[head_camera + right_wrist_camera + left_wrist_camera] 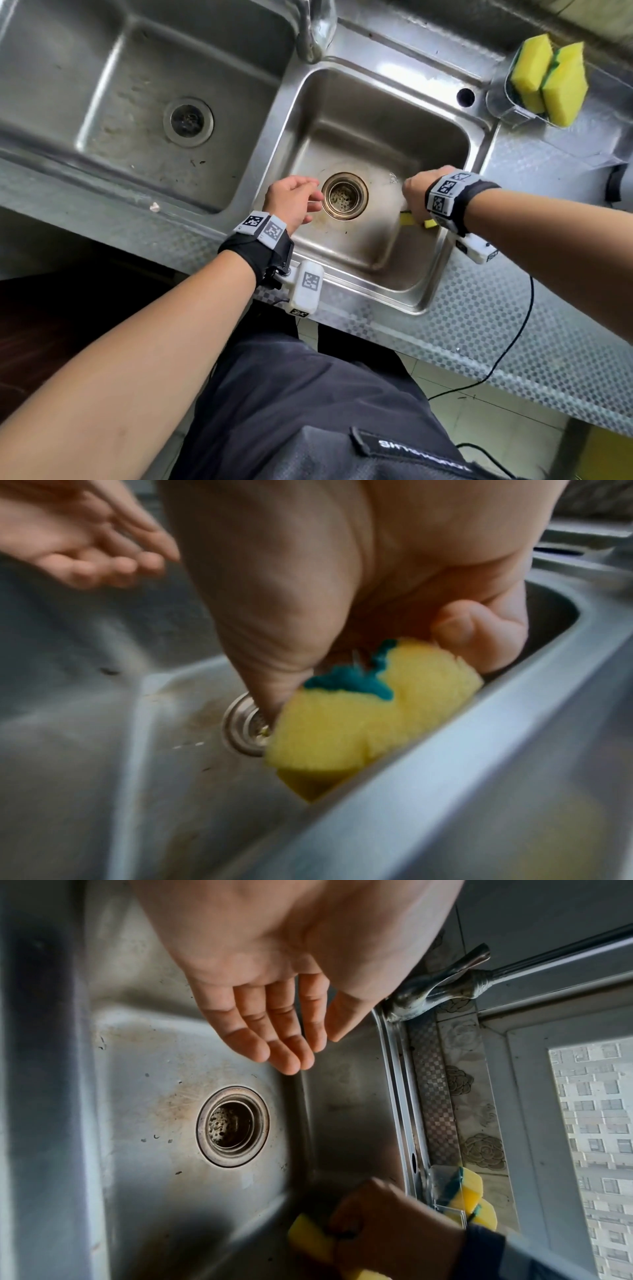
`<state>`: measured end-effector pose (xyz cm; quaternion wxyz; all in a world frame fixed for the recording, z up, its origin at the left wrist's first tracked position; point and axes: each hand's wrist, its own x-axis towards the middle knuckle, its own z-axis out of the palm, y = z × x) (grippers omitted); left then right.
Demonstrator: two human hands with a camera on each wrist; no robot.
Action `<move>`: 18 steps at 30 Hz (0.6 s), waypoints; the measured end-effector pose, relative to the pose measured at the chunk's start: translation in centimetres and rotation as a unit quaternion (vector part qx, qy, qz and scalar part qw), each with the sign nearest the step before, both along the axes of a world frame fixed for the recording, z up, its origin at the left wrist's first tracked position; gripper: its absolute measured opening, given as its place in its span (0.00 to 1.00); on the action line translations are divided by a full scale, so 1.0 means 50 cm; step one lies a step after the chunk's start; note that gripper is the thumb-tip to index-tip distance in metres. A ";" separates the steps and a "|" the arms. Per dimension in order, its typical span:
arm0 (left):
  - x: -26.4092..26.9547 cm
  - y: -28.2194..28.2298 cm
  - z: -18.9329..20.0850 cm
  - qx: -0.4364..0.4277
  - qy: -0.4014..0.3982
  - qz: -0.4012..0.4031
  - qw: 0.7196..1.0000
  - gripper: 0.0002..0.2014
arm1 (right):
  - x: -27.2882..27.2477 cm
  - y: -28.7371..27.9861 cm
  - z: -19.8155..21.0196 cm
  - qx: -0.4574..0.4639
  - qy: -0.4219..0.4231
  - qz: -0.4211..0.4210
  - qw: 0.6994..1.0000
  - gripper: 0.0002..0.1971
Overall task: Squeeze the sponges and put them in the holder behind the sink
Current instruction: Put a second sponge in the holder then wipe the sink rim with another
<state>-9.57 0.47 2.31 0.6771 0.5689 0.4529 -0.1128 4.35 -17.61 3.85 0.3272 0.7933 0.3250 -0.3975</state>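
Note:
My right hand grips a yellow sponge with a green scouring side, squashed and folded in its fist over the right side of the small sink basin. Bits of that sponge stick out below the fist. My left hand hovers over the basin's left side with fingers straight and nothing in it. Its fingers hang above the drain. Two more yellow sponges stand upright in a clear holder behind the sink at the right.
A larger basin lies to the left, with the tap between the two. The drain sits between my hands. A patterned counter runs along the front and right, with a black cable hanging off it.

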 end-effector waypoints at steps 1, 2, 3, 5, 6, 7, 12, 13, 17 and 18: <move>0.000 -0.002 -0.001 0.000 0.001 -0.003 1.000 0.07 | 0.022 0.002 0.004 0.017 -0.024 0.003 1.000 0.12; -0.001 -0.004 -0.002 0.000 0.003 -0.006 1.000 0.08 | 0.043 0.004 0.007 0.029 -0.049 0.008 0.998 0.11; -0.004 -0.006 -0.004 0.000 0.006 -0.010 1.000 0.08 | 0.060 0.002 0.005 0.039 -0.073 0.012 0.997 0.12; -0.010 -0.009 -0.008 -0.003 0.010 -0.008 1.000 0.05 | 0.082 0.004 -0.003 0.044 -0.093 0.022 0.994 0.16; -0.012 -0.011 -0.011 -0.004 0.011 -0.006 1.000 0.05 | 0.085 0.004 -0.007 0.041 -0.095 0.028 0.994 0.16; -0.015 -0.011 -0.013 -0.004 0.013 -0.004 1.000 0.05 | 0.083 0.007 -0.009 0.035 -0.088 0.030 0.995 0.15; -0.026 -0.018 -0.011 -0.007 0.014 -0.007 1.000 0.05 | 0.034 0.012 -0.016 -0.006 -0.004 -0.002 1.000 0.18; -0.027 -0.019 -0.007 -0.008 0.012 -0.006 1.000 0.06 | 0.020 0.006 -0.021 -0.011 0.011 -0.002 1.000 0.20; -0.025 -0.017 0.004 -0.007 -0.001 -0.005 1.000 0.07 | -0.074 -0.012 -0.052 -0.019 0.073 0.009 0.997 0.19; -0.025 -0.017 0.008 -0.007 -0.003 -0.006 1.000 0.07 | -0.108 -0.015 -0.057 -0.024 0.099 0.008 0.995 0.17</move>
